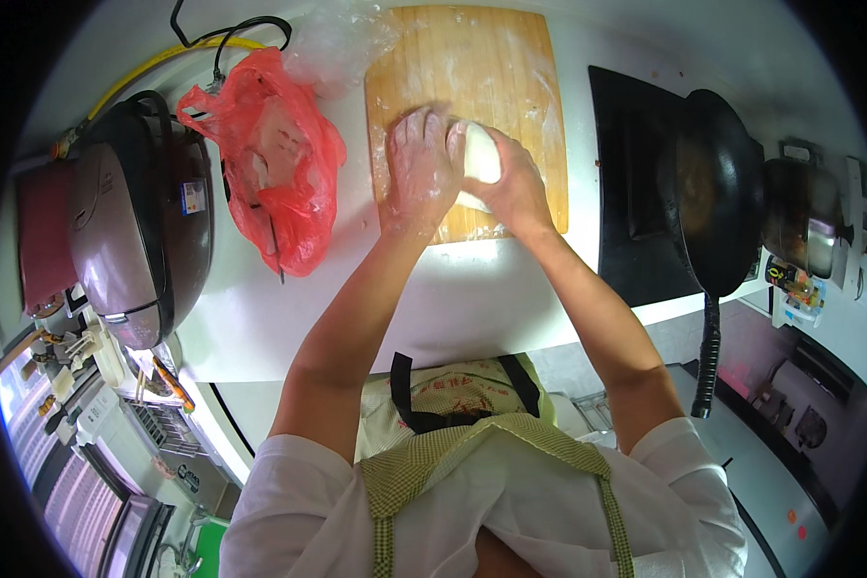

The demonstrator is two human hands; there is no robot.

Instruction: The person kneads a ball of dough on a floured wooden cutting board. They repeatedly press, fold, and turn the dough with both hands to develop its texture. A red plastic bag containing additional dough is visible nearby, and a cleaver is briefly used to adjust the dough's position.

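A lump of white dough (482, 155) lies on a floured wooden board (469, 61), near the board's front half. Flour coats my left hand (426, 162), which presses against the dough's left side with its fingers pointing away from me. Around the right side of the dough curls my right hand (514, 180), its thumb across the front. Both hands cover much of the dough, so its full outline is hidden. Left of the board sits a red plastic bag (311, 195), its mouth spread and pale flour (282, 137) showing inside.
A clear plastic bag (336, 43) touches the board's far left corner. Farther left stands a rice cooker (119, 231), with a yellow hose (166, 54) behind. On the right, a black wok (719, 195) rests over a black cooktop (625, 267), its handle (706, 361) jutting past the counter edge.
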